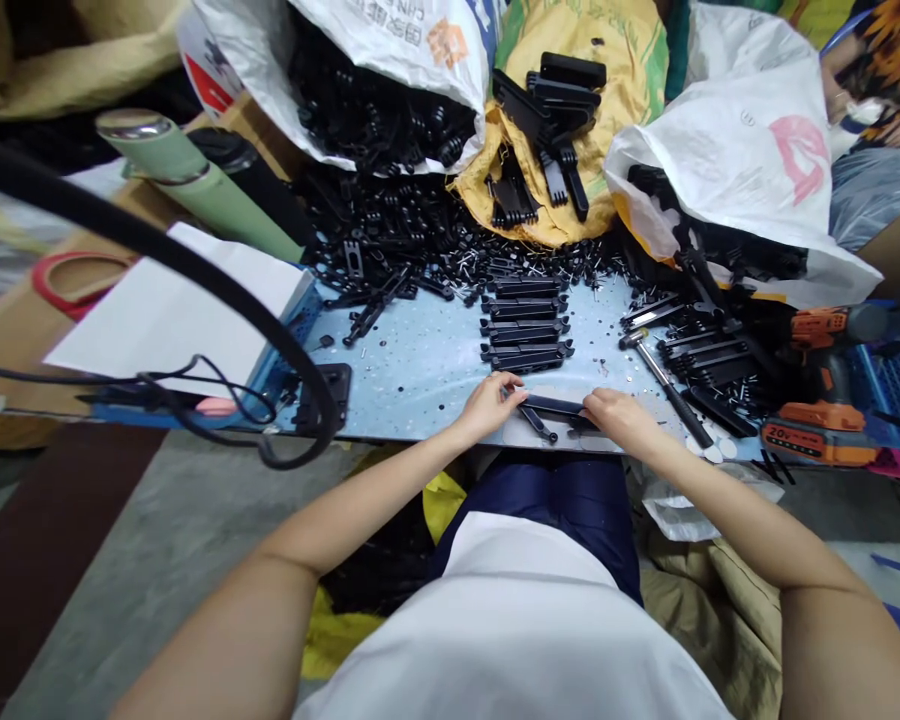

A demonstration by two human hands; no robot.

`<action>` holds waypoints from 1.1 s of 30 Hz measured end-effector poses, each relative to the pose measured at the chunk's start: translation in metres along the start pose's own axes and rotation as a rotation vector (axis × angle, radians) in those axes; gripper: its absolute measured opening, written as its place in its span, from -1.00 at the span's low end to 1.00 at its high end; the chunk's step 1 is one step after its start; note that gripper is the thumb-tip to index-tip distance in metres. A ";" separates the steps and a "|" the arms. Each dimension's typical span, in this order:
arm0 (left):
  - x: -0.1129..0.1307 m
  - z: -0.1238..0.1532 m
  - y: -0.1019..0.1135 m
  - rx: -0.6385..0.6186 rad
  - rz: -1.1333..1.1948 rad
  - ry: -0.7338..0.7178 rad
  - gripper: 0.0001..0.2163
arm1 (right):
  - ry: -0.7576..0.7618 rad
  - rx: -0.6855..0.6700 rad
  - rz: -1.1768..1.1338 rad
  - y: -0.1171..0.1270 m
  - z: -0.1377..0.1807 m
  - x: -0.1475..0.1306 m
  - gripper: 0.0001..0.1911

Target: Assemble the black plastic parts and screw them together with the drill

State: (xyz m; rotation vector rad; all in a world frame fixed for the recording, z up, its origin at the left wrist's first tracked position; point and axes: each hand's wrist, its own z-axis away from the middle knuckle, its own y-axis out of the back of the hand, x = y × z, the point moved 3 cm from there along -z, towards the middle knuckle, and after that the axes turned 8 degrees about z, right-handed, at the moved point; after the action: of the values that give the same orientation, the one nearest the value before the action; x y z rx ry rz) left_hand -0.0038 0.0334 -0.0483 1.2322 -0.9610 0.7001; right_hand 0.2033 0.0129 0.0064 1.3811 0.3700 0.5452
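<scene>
One black bar (554,405), partly behind fingers (597,405)

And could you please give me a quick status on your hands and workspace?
Left fingers and right fingers holding opposite ends of black strip. Another black piece beside it, nearer the body. Hammer off to the right.

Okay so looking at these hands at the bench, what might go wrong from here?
The long, flat black strip between the left hand and right hand could slip off the front edge of the pale-blue bench. The silver-headed hammer with a black handle lies close to the right forearm, which might knock it.
</scene>
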 end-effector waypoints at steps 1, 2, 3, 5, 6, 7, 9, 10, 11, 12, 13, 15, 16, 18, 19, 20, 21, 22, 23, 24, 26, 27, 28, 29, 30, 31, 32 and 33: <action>0.007 0.003 -0.002 0.019 -0.108 -0.094 -0.79 | 0.021 0.038 0.001 -0.006 0.002 -0.001 -0.75; 0.014 0.006 -0.007 0.011 -0.209 -0.203 -0.78 | 0.043 0.093 -0.013 -0.013 0.004 -0.001 -0.72; 0.022 0.010 -0.015 -0.032 -0.295 -0.315 -0.75 | 0.064 0.161 -0.037 -0.019 0.008 0.001 -0.70; 0.035 0.013 -0.034 -0.190 -0.422 -0.487 -0.63 | 0.116 0.296 -0.103 -0.033 0.016 0.006 -0.66; 0.040 0.014 -0.043 -0.271 -0.467 -0.527 -0.56 | 0.137 0.346 -0.134 -0.039 0.020 0.008 -0.66; 0.043 0.012 -0.051 -0.330 -0.503 -0.532 -0.50 | 0.151 0.377 -0.158 -0.045 0.024 0.011 -0.65; 0.045 0.008 -0.062 -0.362 -0.557 -0.479 -0.50 | 0.158 0.394 -0.174 -0.055 0.029 0.017 -0.62; 0.045 0.006 -0.065 -0.357 -0.572 -0.453 -0.54 | 0.160 0.382 -0.171 -0.059 0.030 0.019 -0.60; 0.045 0.005 -0.066 -0.347 -0.583 -0.441 -0.58 | 0.168 0.362 -0.165 -0.061 0.030 0.021 -0.59; 0.045 0.004 -0.067 -0.333 -0.590 -0.442 -0.62 | 0.189 0.338 -0.160 -0.063 0.029 0.024 -0.59; 0.044 0.004 -0.067 -0.322 -0.597 -0.452 -0.62 | 0.221 0.309 -0.157 -0.063 0.027 0.026 -0.59; 0.044 0.006 -0.067 -0.318 -0.616 -0.484 -0.59 | 0.315 0.258 -0.146 -0.060 0.022 0.031 -0.59; 0.044 0.007 -0.066 -0.323 -0.632 -0.506 -0.57 | 0.360 0.245 -0.126 -0.057 0.021 0.033 -0.59; 0.044 0.009 -0.066 -0.319 -0.688 -0.555 -0.55 | 0.388 0.255 -0.037 -0.052 0.018 0.039 -0.55; 0.043 0.009 -0.066 -0.302 -0.721 -0.581 -0.55 | 0.361 0.274 0.026 -0.050 0.018 0.041 -0.52; 0.042 0.009 -0.066 -0.275 -0.751 -0.605 -0.56 | 0.313 0.298 0.091 -0.048 0.018 0.043 -0.48; 0.040 0.008 -0.065 -0.241 -0.775 -0.629 -0.57 | 0.255 0.322 0.150 -0.046 0.018 0.044 -0.44; 0.038 0.007 -0.064 -0.204 -0.786 -0.652 -0.59 | 0.203 0.348 0.195 -0.044 0.020 0.044 -0.41; 0.037 0.006 -0.062 -0.166 -0.784 -0.678 -0.61 | 0.169 0.379 0.223 -0.041 0.022 0.043 -0.38; 0.036 0.006 -0.059 -0.128 -0.771 -0.708 -0.62 | 0.156 0.415 0.234 -0.036 0.025 0.040 -0.37; 0.039 0.009 -0.048 -0.041 -0.715 -0.773 -0.59 | 0.180 0.508 0.204 -0.018 0.032 0.030 -0.38; 0.044 0.013 -0.041 -0.001 -0.667 -0.809 -0.56 | 0.212 0.549 0.155 -0.006 0.037 0.023 -0.40; 0.051 0.020 -0.032 0.026 -0.597 -0.850 -0.55 | 0.258 0.577 0.074 0.007 0.043 0.016 -0.41; 0.060 0.028 -0.024 0.034 -0.502 -0.893 -0.54 | 0.315 0.591 -0.042 0.021 0.048 0.007 -0.42; 0.071 0.039 -0.017 0.012 -0.384 -0.935 -0.53 | 0.378 0.589 -0.189 0.034 0.053 -0.002 -0.43; 0.082 0.050 -0.011 -0.026 -0.240 -0.967 -0.53 | 0.443 0.577 -0.362 0.044 0.057 -0.012 -0.44; 0.092 0.060 -0.007 -0.074 -0.090 -0.975 -0.52 | 0.510 0.560 -0.544 0.053 0.060 -0.023 -0.45; 0.101 0.070 -0.005 -0.122 0.045 -0.967 -0.51 | 0.574 0.551 -0.720 0.057 0.061 -0.036 -0.47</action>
State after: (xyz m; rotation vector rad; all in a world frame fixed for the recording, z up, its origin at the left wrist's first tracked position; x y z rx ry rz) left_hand 0.0306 -0.0418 0.0433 1.4530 -1.7866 0.0243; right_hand 0.1991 -0.0514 0.0700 1.4583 1.5030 0.2225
